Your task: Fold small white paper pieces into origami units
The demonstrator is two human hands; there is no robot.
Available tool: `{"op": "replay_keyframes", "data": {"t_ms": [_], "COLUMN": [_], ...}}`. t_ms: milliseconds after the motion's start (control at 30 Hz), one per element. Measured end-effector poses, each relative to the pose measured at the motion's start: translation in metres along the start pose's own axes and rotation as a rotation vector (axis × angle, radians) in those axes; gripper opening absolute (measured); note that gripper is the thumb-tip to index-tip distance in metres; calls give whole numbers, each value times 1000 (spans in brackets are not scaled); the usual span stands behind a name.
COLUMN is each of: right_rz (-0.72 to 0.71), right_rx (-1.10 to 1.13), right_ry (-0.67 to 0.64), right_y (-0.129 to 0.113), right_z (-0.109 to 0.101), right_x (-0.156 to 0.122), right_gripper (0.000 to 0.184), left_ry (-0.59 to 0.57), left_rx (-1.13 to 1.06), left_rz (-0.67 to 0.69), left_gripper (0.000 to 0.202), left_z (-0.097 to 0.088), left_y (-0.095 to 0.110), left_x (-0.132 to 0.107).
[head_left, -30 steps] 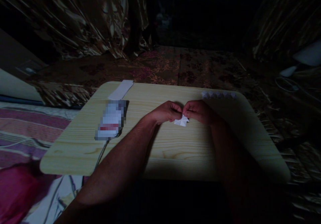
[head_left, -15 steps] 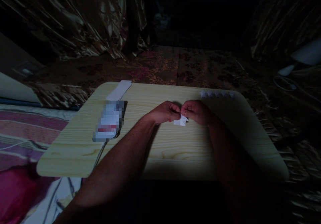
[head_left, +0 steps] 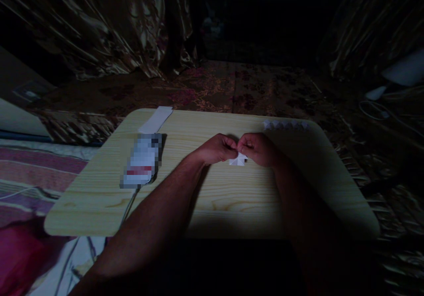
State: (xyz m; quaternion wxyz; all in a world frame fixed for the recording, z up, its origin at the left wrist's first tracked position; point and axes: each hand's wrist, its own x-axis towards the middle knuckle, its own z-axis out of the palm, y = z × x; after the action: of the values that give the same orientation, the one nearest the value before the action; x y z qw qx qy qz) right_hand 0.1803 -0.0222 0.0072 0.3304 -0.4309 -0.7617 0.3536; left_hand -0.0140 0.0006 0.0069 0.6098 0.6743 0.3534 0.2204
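Note:
A small folded white paper (head_left: 237,160) with creases and pointed corners is pinched between my two hands, just above the middle of the wooden table (head_left: 228,190). My left hand (head_left: 217,149) grips its upper left part with thumb and forefinger. At its upper right edge my right hand (head_left: 258,148) is closed in a pinch, its fingertips touching those of the left. The fingers hide the paper's top part. Several small folded paper pieces (head_left: 285,125) stand in a row near the table's far right corner.
White paper strips (head_left: 155,119) lie at the far left of the table. Nearer is a blurred-out phone-like device (head_left: 141,161) with a cable. A striped bedspread (head_left: 36,168) borders the left side; a white lamp (head_left: 406,70) stands at right, and curtains (head_left: 132,26) hang behind.
Both hands stay closed on the paper in nearly the same place. The right fingers have shifted slightly over its right corner, which shows less. The view has moved a little.

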Motion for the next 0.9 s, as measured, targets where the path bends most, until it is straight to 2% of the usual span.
{"op": "replay_keyframes", "data": {"t_ms": [467,900], "right_rz": [0,16], "right_rx": [-38,25], "right_ry": [32,32], "right_y": [1,0], "right_z": [2,3], "right_x": [-1,0], "right_gripper": [13,10], "left_ry": [-7,0], "left_rx": [1,3], "left_rz": [-2,-3], "left_gripper": [11,13], "left_z": [0,1], "left_y": [-2,-3], "left_x": [0,1]}}
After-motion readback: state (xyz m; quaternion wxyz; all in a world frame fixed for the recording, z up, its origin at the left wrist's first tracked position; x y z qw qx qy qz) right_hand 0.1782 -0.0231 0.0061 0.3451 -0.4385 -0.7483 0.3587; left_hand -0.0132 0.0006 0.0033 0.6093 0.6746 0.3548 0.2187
